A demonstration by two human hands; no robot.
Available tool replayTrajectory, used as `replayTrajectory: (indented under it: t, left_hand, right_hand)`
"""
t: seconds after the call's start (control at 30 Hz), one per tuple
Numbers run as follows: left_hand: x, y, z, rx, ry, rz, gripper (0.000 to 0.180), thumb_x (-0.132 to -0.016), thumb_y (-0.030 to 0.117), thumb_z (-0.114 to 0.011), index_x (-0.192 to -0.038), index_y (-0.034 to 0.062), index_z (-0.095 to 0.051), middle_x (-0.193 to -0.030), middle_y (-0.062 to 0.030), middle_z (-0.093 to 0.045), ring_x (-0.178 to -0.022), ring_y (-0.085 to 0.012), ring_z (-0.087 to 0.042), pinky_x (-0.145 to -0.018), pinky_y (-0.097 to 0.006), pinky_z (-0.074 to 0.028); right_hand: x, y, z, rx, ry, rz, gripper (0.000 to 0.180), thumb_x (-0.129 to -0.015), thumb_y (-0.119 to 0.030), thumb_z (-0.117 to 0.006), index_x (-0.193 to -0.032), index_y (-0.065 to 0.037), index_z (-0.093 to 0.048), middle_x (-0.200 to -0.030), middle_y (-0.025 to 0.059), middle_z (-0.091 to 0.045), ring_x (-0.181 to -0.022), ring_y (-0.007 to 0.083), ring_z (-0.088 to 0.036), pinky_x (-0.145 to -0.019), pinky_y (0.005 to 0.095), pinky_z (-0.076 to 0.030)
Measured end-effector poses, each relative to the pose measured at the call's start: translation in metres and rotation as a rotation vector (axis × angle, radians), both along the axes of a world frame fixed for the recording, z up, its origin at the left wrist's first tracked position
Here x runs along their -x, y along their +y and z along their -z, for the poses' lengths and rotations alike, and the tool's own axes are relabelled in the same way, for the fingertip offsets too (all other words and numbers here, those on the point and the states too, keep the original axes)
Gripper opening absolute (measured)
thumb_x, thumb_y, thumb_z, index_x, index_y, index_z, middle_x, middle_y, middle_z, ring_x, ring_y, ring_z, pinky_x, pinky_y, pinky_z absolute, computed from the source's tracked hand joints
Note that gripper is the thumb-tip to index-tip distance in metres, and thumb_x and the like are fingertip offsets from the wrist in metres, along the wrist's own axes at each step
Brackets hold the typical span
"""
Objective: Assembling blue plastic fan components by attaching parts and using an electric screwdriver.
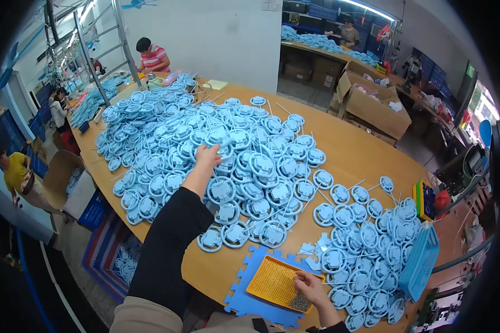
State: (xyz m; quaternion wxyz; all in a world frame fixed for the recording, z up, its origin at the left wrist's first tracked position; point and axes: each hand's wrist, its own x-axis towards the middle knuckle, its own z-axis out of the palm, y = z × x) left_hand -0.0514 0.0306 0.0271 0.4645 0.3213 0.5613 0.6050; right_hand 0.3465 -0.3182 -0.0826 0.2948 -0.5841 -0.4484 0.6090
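My left hand [208, 157] reaches far forward onto a large heap of light-blue plastic parts [222, 190], each a round ring with a solid middle. Its fingers close on one light-blue ring part [221, 137], which looks smeared by motion. Near the table's front, my right hand [310, 287] hovers at the right side of a shallow yellow tray [269, 281]. Those fingers are pinched together, and what they hold, if anything, is too small to make out. Small metal pieces, probably screws [300, 303], lie in the tray's corner below them. Under the tray is a blue foam mat [240, 282].
A second pile of ring parts [366, 244] lies at right, beside a blue basket [420, 262] and a yellow-and-black box [424, 200]. Flat light-blue pieces [315, 251] are near the mat. Cardboard boxes [372, 105] stand behind the table. Other people work farther off.
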Motion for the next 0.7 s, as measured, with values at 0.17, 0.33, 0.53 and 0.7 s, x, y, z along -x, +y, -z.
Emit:
replayTrajectory:
  t: [0.17, 0.33, 0.53, 0.7]
  left_hand:
    - [-0.035, -0.059, 0.054, -0.085, 0.396, 0.14, 0.05, -0.081, 0.014, -0.067, -0.126, 0.0007, -0.049, -0.104, -0.009, -0.058, -0.077, -0.0162, -0.061, -0.06, -0.027, -0.048]
    - [-0.076, -0.219, 0.078, -0.225, 0.856, 0.595, 0.052, -0.075, 0.013, -0.071, -0.123, 0.0027, -0.052, -0.112, -0.0163, -0.056, -0.1, -0.029, -0.057, -0.084, -0.038, -0.046]
    - [-0.11, -0.351, 0.124, -0.059, 0.915, 0.844, 0.094, -0.07, 0.028, -0.077, -0.142, -0.0001, -0.025, -0.142, -0.0262, -0.03, -0.132, -0.0433, -0.029, -0.108, -0.048, -0.027]
    - [-0.123, -0.376, 0.162, -0.184, 1.18, 0.728, 0.107, -0.066, 0.04, -0.08, -0.144, -0.0014, -0.02, -0.146, -0.0241, -0.024, -0.135, -0.0479, -0.019, -0.109, -0.054, -0.021]
  right_hand:
    - [-0.052, -0.038, 0.006, -0.19, -0.133, 0.177, 0.034, -0.085, -0.013, -0.064, -0.115, 0.001, -0.058, -0.1, 0.0096, -0.064, -0.086, 0.0164, -0.062, -0.076, 0.0306, -0.051]
    - [-0.062, -0.05, -0.034, -0.421, -0.711, 0.111, 0.034, -0.081, -0.016, -0.064, -0.111, -0.001, -0.058, -0.104, 0.0187, -0.059, -0.1, 0.0361, -0.055, -0.087, 0.0387, -0.045]
    - [-0.056, -0.085, 0.009, -0.159, -0.572, 0.217, 0.042, -0.082, -0.017, -0.064, -0.118, 0.0, -0.053, -0.109, 0.0205, -0.056, -0.103, 0.0372, -0.054, -0.089, 0.0399, -0.044]
    - [-0.044, -0.09, 0.032, -0.23, -0.479, 0.22, 0.041, -0.085, -0.014, -0.057, -0.123, 0.001, -0.05, -0.108, 0.0215, -0.057, -0.101, 0.0379, -0.056, -0.087, 0.0404, -0.044]
